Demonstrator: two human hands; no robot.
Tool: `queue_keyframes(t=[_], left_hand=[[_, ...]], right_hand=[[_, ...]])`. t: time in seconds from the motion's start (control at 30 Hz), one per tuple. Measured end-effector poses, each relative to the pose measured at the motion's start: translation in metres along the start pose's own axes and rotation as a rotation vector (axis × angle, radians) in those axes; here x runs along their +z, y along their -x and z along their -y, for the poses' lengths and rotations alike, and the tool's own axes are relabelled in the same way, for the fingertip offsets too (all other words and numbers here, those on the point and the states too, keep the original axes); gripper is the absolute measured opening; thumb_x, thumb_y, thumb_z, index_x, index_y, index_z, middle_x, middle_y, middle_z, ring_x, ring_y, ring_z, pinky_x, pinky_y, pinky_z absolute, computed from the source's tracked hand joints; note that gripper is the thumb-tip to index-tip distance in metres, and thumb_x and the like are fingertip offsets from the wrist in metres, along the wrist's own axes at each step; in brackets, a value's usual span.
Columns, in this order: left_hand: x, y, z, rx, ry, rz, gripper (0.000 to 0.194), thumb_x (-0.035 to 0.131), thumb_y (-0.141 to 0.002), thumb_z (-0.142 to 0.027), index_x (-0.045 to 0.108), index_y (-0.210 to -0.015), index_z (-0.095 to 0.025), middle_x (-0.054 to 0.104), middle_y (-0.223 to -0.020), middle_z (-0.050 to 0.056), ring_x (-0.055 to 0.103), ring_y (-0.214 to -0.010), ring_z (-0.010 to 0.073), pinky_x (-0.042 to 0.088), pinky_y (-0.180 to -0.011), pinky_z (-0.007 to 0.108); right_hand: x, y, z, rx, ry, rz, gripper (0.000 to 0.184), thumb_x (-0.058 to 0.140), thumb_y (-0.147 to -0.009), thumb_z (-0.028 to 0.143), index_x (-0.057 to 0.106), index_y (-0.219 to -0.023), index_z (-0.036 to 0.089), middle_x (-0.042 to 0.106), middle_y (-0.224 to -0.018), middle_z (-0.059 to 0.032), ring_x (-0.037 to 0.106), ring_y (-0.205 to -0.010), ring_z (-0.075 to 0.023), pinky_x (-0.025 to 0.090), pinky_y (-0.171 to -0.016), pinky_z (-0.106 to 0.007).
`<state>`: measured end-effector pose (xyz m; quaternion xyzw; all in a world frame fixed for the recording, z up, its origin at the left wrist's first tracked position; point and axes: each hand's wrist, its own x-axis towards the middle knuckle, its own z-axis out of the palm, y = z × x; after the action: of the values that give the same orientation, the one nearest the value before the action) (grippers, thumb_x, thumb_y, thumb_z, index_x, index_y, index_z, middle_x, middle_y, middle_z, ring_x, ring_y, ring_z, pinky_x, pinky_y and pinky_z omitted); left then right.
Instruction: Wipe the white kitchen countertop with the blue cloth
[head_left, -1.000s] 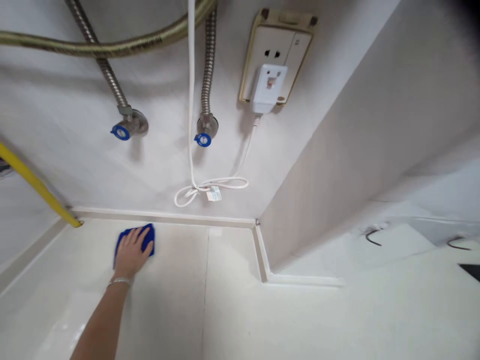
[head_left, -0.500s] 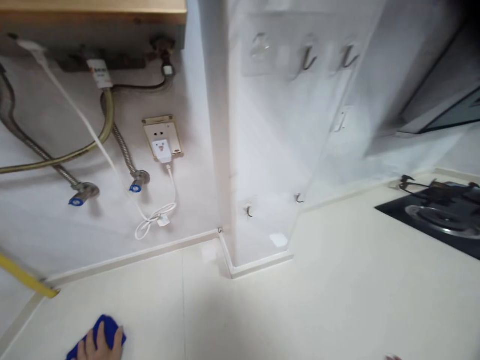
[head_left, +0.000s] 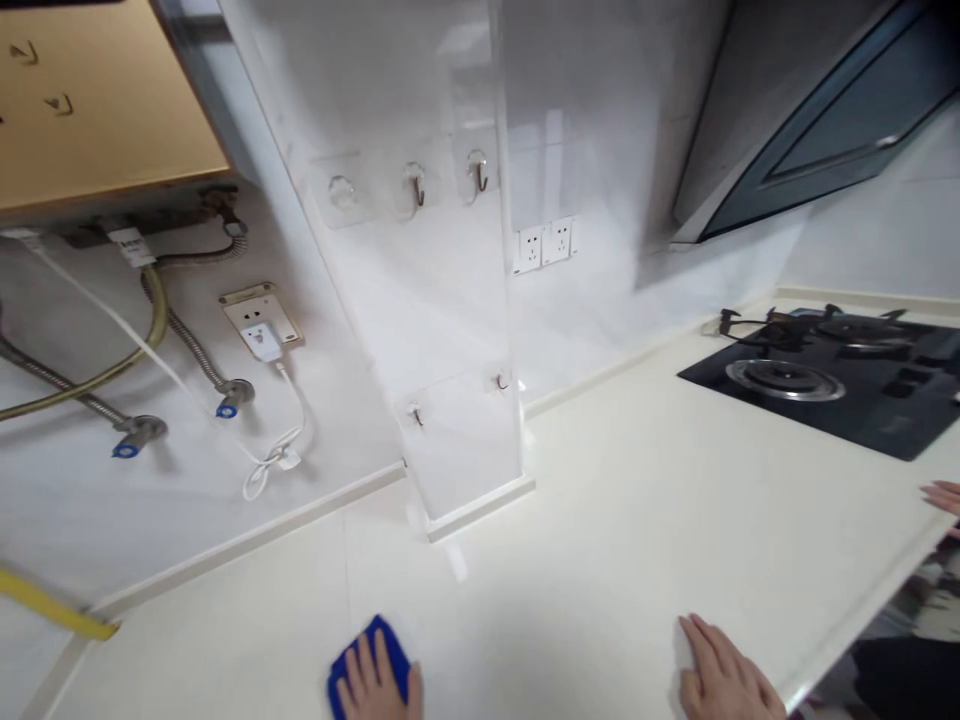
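Note:
My left hand [head_left: 379, 685] is pressed over a blue cloth [head_left: 339, 672], holding it against the pale countertop [head_left: 570, 620]. Its fingers are spread across the cloth, which shows around them; the wrist is cut off by the bottom edge. My right hand [head_left: 727, 675] rests palm down at the lower right, near the counter's front edge. Its fingers are stretched out, and I see nothing in it.
A pillar [head_left: 450, 330] with hooks juts out at the middle. Left of it are a plugged-in white cord [head_left: 289, 400], water valves [head_left: 139, 435] and a yellow pipe [head_left: 56, 605]. A gas stove [head_left: 825, 375] lies at right. Another person's hand [head_left: 943, 495] touches the right edge.
The view has swung to the right and shows more of the stove. My left hand and the blue cloth have moved right along the counter. My right hand has come fully into view.

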<state>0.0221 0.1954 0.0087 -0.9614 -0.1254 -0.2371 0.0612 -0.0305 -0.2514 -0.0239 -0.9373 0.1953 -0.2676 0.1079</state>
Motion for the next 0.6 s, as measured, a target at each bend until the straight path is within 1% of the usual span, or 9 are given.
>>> queue_keyframes(t=[0.07,0.1,0.17,0.23,0.3,0.37,0.43,0.5,0.6], left_hand=[[-0.009,0.015,-0.048,0.103,0.074,0.090,0.062,0.040,-0.087,-0.038,0.046,-0.142,-0.009,0.047,-0.152,0.020,0.038,-0.144,0.0409,0.028,-0.120,0.063],[-0.015,0.023,-0.071,0.154,0.128,0.145,0.063,0.044,-0.086,-0.035,0.043,-0.144,-0.012,0.043,-0.155,0.018,0.034,-0.146,0.0408,0.027,-0.121,0.064],[-0.028,0.037,-0.109,0.282,0.273,0.249,0.071,0.048,-0.085,-0.038,0.029,-0.151,-0.019,0.033,-0.161,0.015,0.026,-0.150,0.0400,0.026,-0.122,0.066],[-0.044,0.049,-0.134,0.397,0.411,0.342,0.079,0.050,-0.086,-0.038,0.013,-0.154,-0.025,0.020,-0.165,0.012,0.016,-0.153,0.0383,0.024,-0.123,0.067],[-0.059,0.055,-0.144,0.499,0.530,0.434,0.081,0.050,-0.087,-0.038,0.007,-0.155,-0.030,0.013,-0.167,0.010,0.009,-0.154,0.0363,0.021,-0.124,0.067],[-0.071,0.055,-0.137,0.552,0.627,0.504,0.071,0.044,-0.091,-0.037,0.012,-0.154,-0.032,0.012,-0.167,0.008,0.009,-0.154,0.0330,0.024,-0.124,0.063],[-0.076,0.052,-0.115,0.524,0.674,0.518,0.060,0.034,-0.095,-0.035,0.019,-0.154,-0.031,0.015,-0.168,0.008,0.012,-0.154,0.0283,0.028,-0.124,0.057],[-0.076,0.050,-0.080,0.404,0.652,0.472,0.055,0.027,-0.097,-0.032,0.025,-0.152,-0.029,0.019,-0.167,0.008,0.014,-0.155,0.0241,0.030,-0.125,0.053],[-0.074,0.055,-0.008,0.105,0.527,0.349,0.053,0.024,-0.098,-0.032,0.035,-0.149,-0.023,0.027,-0.165,0.012,0.015,-0.155,0.0239,0.029,-0.125,0.051]], right_hand=[[0.002,0.001,-0.001,-0.009,-0.005,-0.009,0.061,0.035,-0.082,0.031,0.052,-0.138,0.015,0.057,-0.141,-0.0120,0.051,-0.130,-0.0282,0.035,-0.111,-0.048],[0.003,0.002,-0.002,-0.007,-0.012,-0.012,0.061,0.036,-0.082,0.031,0.052,-0.139,0.015,0.057,-0.141,-0.0116,0.050,-0.131,-0.0281,0.035,-0.111,-0.048],[0.005,0.003,-0.003,-0.004,-0.022,-0.015,0.060,0.037,-0.081,0.031,0.053,-0.138,0.017,0.058,-0.140,-0.0107,0.050,-0.132,-0.0284,0.036,-0.110,-0.049],[0.008,0.006,-0.007,-0.022,-0.017,-0.017,0.058,0.037,-0.082,0.029,0.054,-0.136,0.015,0.057,-0.140,-0.0124,0.049,-0.133,-0.0305,0.036,-0.110,-0.051],[0.013,0.009,-0.011,-0.077,0.008,-0.001,0.055,0.037,-0.083,0.025,0.057,-0.132,0.013,0.057,-0.140,-0.0156,0.047,-0.134,-0.0351,0.036,-0.110,-0.056],[0.018,0.013,-0.013,-0.196,0.002,0.051,0.053,0.038,-0.083,0.022,0.058,-0.132,0.013,0.057,-0.140,-0.0171,0.045,-0.136,-0.0383,0.037,-0.108,-0.059],[0.022,0.015,-0.004,-0.381,-0.079,0.135,0.057,0.040,-0.083,0.019,0.052,-0.138,0.016,0.056,-0.142,-0.0162,0.046,-0.136,-0.0362,0.042,-0.105,-0.056],[0.021,0.015,0.021,-0.553,-0.210,0.193,0.064,0.041,-0.084,0.017,0.039,-0.148,0.019,0.052,-0.146,-0.0152,0.048,-0.135,-0.0310,0.046,-0.103,-0.049],[0.013,0.012,0.085,-0.690,-0.373,0.180,0.067,0.040,-0.090,0.020,0.022,-0.155,0.022,0.045,-0.152,-0.0150,0.047,-0.136,-0.0272,0.046,-0.105,-0.046]])
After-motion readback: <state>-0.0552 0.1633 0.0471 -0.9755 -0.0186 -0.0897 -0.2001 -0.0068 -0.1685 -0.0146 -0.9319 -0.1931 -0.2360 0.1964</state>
